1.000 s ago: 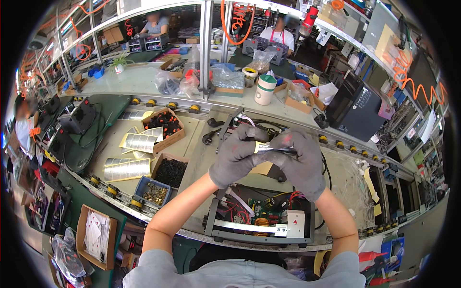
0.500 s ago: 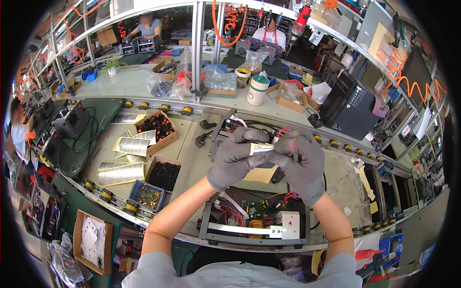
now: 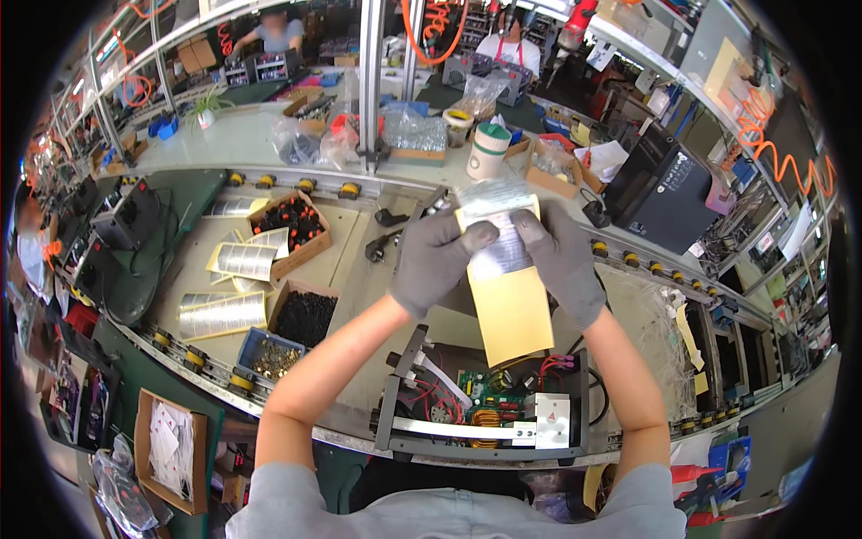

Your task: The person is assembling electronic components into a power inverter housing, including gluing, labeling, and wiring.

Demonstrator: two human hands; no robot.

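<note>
My left hand (image 3: 435,258) and my right hand (image 3: 566,266), both in grey gloves, grip a sheet of silver labels (image 3: 510,316) by its two sides. The thumbs press on its printed face. Bare yellow backing forms its lower part, hanging toward me. Below the sheet, close to my body, lies an opened electrical unit (image 3: 532,437) in a dark metal frame. Inside it show a green circuit board (image 3: 485,388), a copper coil and red wires. Behind my hands another dark unit is mostly hidden.
More silver label sheets (image 3: 223,314) lie at the left, beside a box of black-and-orange parts (image 3: 289,235), a box of small black pieces (image 3: 305,314) and a blue bin of brass fittings (image 3: 271,354). A green-lidded cup (image 3: 488,151) stands beyond the rollers. Two people are farther off.
The label sheet, seen nearly edge-on and bent before, is now spread out and faces me. My hands have shifted slightly toward me, with the thumbs on the sheet's face.
</note>
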